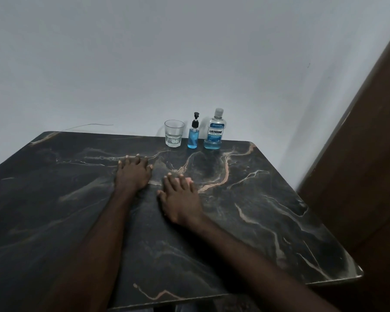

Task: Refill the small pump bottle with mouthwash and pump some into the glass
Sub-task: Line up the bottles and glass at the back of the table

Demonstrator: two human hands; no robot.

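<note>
Three items stand in a row at the far edge of the dark marble table, against the wall. On the left is a clear glass. In the middle is the small pump bottle with a black pump head and blue liquid in it. On the right is the larger mouthwash bottle, capped, with blue liquid only near its bottom. My left hand lies flat on the table, palm down, fingers spread. My right hand lies flat beside it. Both hold nothing and are well short of the bottles.
A pale wall rises behind the table. A brown wooden panel stands to the right of the table. A thin wire runs along the wall at the back left.
</note>
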